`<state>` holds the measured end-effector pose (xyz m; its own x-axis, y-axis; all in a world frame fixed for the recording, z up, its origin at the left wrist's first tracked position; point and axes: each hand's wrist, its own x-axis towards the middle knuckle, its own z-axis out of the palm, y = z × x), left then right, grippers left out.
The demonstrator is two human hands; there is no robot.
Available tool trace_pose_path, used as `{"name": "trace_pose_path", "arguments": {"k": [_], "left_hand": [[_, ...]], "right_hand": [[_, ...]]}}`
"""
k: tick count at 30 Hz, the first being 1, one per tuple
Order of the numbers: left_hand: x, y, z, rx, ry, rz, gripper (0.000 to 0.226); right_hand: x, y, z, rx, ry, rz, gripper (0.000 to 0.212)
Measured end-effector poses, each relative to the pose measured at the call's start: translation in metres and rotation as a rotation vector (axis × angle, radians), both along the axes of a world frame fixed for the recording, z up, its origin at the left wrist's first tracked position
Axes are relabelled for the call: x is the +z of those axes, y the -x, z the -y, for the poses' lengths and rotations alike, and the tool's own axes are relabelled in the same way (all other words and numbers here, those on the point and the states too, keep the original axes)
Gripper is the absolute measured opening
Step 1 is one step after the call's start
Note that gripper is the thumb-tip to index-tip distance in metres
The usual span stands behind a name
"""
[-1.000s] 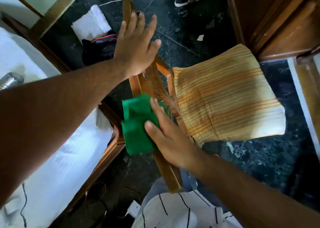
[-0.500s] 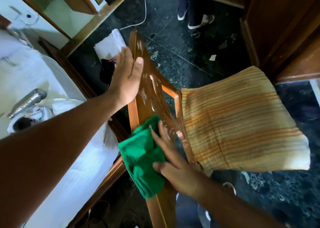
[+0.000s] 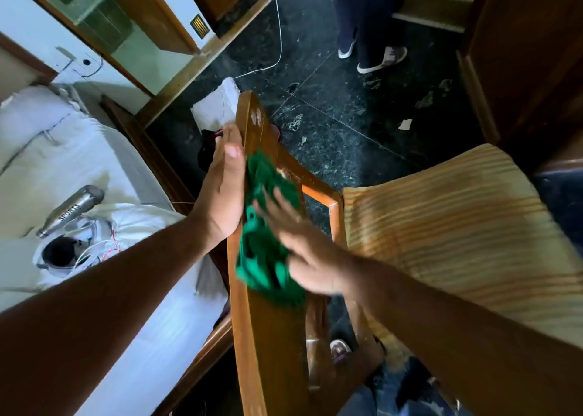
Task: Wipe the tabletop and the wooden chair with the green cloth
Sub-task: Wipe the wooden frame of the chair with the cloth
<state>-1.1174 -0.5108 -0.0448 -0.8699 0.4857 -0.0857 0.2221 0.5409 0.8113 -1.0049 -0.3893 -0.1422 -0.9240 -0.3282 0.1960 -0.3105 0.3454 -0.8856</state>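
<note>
My left hand [image 3: 222,191] lay flat, fingers straight, against the wooden chair [image 3: 268,346] back. My right hand [image 3: 303,251], fingers spread, pressed the green cloth [image 3: 263,261] on it. The bed [image 3: 94,169] sat close beside the chair.

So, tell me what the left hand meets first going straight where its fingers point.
Probably open air: the left hand lies flat against the wooden chair, fingers aimed toward the white bundle; depth unclear.
</note>
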Motion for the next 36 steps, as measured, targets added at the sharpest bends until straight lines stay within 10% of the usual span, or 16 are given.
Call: {"name": "trace_pose_path", "arguments": {"k": [4,14,19,24,31,36], "left_hand": [[-0.003,-0.003,0.003,0.044,0.080,-0.048,0.135],[0.003,-0.013,-0.003,0.064,0.108,-0.068,0.137],[0.003,-0.016,0.000,0.084,0.136,-0.079,0.142],[0.007,-0.014,-0.005,0.087,0.087,-0.046,0.147],[0.007,-0.013,0.000,0.114,0.082,-0.030,0.114],[0.006,-0.010,0.004,0.042,0.073,0.011,0.109]], "right_hand": [[-0.030,-0.050,-0.005,0.166,-0.043,-0.154,0.094],[0.008,0.146,-0.026,-0.172,0.179,0.092,0.075],[-0.001,0.033,-0.014,-0.060,0.120,0.082,0.086],[0.010,-0.084,0.008,0.156,0.091,0.490,0.060],[0.089,-0.116,0.033,-0.088,0.179,0.468,0.071],[0.108,-0.085,0.067,-0.238,-0.237,0.471,0.081]]}}
